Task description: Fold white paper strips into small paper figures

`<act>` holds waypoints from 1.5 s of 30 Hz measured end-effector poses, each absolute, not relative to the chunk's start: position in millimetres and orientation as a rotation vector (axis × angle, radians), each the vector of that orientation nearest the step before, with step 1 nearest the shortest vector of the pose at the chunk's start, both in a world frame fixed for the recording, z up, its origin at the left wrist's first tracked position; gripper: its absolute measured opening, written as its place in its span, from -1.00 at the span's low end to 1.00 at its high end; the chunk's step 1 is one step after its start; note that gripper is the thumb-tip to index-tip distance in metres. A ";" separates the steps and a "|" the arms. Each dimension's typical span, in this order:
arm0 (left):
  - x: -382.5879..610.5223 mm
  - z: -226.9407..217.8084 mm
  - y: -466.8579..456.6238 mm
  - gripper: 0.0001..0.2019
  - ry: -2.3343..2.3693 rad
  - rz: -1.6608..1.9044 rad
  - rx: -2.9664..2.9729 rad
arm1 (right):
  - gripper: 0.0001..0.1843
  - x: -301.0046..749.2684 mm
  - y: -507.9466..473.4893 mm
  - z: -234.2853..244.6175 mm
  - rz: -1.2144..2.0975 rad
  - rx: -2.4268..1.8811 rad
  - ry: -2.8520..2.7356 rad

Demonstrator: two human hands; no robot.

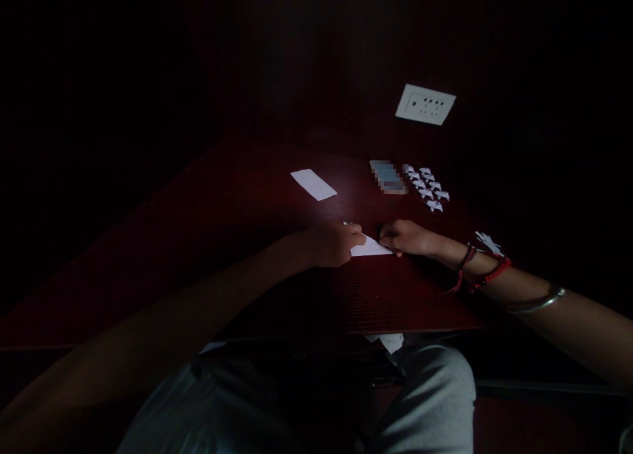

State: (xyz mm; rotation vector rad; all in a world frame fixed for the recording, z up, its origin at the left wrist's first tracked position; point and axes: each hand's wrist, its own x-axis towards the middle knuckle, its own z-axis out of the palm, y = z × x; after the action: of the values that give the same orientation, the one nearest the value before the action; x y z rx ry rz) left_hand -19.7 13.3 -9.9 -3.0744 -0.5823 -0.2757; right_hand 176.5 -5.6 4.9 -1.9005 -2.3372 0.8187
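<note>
A small white piece of paper (368,247) lies on the dark red table (247,243), partly folded. My left hand (330,243) is closed over its left part, pressing it down. My right hand (404,237) has its fingers curled on the paper's right edge. Red thread bands and a metal bangle show on my right wrist and forearm. The scene is very dark.
A flat white paper strip (313,184) lies further back. A blurred phone-like object (388,176) sits beside several small folded white paper shapes (427,187). One more folded piece (488,243) lies by my right wrist. A white wall socket (424,104) is behind.
</note>
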 end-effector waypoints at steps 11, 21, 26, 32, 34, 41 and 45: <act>-14.7 -15.8 4.9 -0.60 -0.567 -0.240 -2.978 | -0.86 184.4 -3.7 0.3 0.805 -1.888 -2.288; -14.1 -13.3 3.9 -0.60 -0.610 -0.175 -2.999 | -0.80 189.7 -6.2 6.1 1.209 -1.768 -2.129; -14.9 -12.1 3.0 -0.59 -0.635 -0.163 -2.994 | -0.85 173.9 1.3 20.3 1.264 -1.942 -2.222; -14.3 -11.5 2.6 -0.58 -0.599 -0.172 -3.000 | -0.88 161.1 7.4 26.1 1.262 -2.071 -2.284; -14.0 -11.2 2.3 -0.58 -0.605 -0.167 -3.001 | -0.87 161.5 7.0 23.9 1.190 -2.063 -2.314; -14.1 -11.1 1.7 -0.59 -0.619 -0.201 -2.999 | -0.89 170.5 2.3 7.7 1.154 -2.019 -2.080; -14.1 -12.4 2.6 -0.59 -0.614 -0.213 -2.996 | -0.90 174.7 0.0 3.2 1.145 -1.981 -1.993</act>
State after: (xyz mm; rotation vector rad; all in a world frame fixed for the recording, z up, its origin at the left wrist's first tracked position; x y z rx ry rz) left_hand -14.1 2.6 -12.4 -2.9962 -0.6140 -0.2133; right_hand 174.7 0.0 3.2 -1.9809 -1.9929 1.1446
